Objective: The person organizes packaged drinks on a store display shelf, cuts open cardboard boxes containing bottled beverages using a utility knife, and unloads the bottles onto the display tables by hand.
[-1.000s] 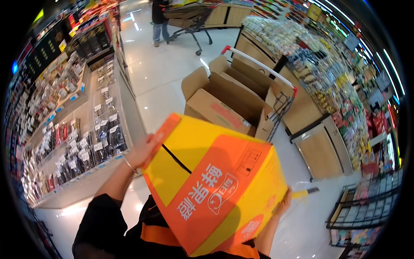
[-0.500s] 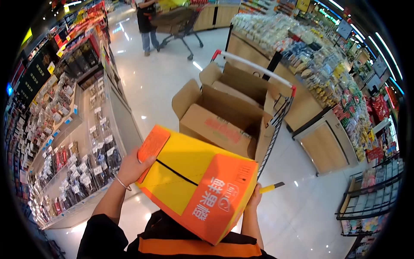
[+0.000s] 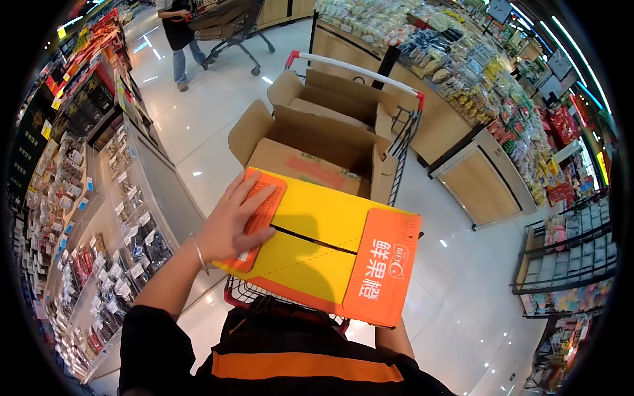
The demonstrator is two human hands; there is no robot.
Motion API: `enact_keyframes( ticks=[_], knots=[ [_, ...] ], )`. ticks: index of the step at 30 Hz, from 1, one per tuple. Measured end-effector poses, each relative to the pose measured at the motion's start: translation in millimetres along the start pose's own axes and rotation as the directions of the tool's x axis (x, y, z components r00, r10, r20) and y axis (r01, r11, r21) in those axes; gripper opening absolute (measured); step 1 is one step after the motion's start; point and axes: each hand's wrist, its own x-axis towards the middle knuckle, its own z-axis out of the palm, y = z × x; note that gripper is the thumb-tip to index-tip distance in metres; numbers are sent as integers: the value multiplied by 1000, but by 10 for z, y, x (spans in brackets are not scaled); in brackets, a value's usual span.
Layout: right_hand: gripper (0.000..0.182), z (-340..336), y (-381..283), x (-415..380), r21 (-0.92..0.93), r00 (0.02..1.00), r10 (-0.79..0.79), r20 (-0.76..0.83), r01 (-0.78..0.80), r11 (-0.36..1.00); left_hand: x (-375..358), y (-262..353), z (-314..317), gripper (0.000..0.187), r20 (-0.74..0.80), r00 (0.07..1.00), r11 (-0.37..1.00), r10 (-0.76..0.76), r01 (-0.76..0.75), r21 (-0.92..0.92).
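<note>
A yellow and orange cardboard carton (image 3: 310, 264) with white lettering and a dark slit along its top is in front of me, above the near end of a shopping cart (image 3: 247, 294). My left hand (image 3: 241, 221) lies on its left top end, fingers spread over the orange panel. Only my right forearm (image 3: 394, 338) shows below the carton's right end; the hand is hidden behind it. A small dark tip (image 3: 421, 235) pokes out past the carton's right edge. Beyond the carton, opened brown cardboard boxes (image 3: 264, 132) sit in the cart.
At left runs a display counter (image 3: 165, 171) of packaged goods. A stand (image 3: 479, 188) heaped with bagged goods is on the right, near a wire rack (image 3: 561, 264). Farther off, a person (image 3: 178, 39) stands by another cart (image 3: 228, 26).
The carton has turned and moved slightly right. My left hand has gone from gripping its end to lying spread on top. The yellow-handled knife by my right hand is now mostly hidden.
</note>
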Motion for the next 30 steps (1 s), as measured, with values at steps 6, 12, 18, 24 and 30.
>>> enact_keyframes(
  ticks=[6,12,18,24,30],
  knots=[
    [34,40,-57,-15,28,1000,17,-23,-16,999,475,-119,132,40,-96,988,971,121,-138,-194],
    [35,362,-832,137,-217,947,-291,-137,258,941,452,-73,130,19,-246,964,985,105,-134,-104],
    [18,1623,-2286,-253,-702,744,-275,609,667,251,631,-88,193,15,-286,941,976,182,-207,-62],
    [20,1880,-2214,-342,-649,634,-146,760,729,-217,581,-133,195,21,-262,954,969,142,-188,-159],
    [21,1911,-2237,-455,-595,581,-126,804,788,-159,547,-139,225,26,-315,943,896,104,-227,-382]
  ],
)
